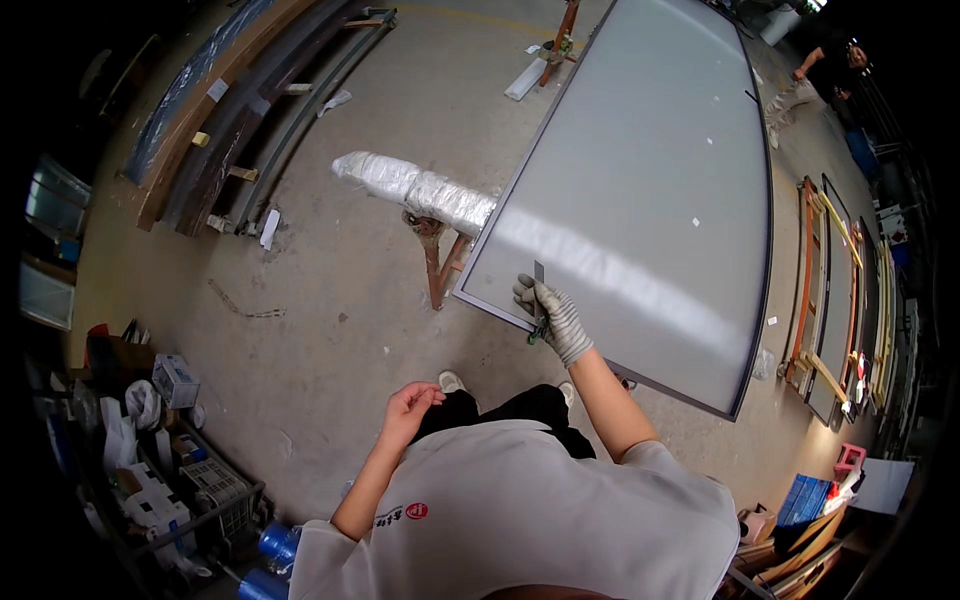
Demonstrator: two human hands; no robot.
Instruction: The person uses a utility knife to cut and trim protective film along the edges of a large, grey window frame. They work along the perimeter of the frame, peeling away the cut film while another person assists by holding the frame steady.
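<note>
My right hand (558, 316), in a pale striped glove, is closed around a narrow flat grey blade-like tool (539, 272) that points up. Some dark green stuff (538, 332) shows at the bottom of this grip; I cannot tell what it is. The hand is over the near left corner of a large framed grey panel (625, 190). My left hand (408, 408) is bare and held in front of my body, away from the panel. Its fingers are curled together, and nothing shows in them.
A foil-wrapped beam (420, 190) on a rusty trestle (434, 262) props up the panel. Long wrapped profiles (235, 110) lie at far left. A cluttered cart (190, 490) stands near left. Framed panels (835, 300) lean at right. Another person (822, 75) is at far right.
</note>
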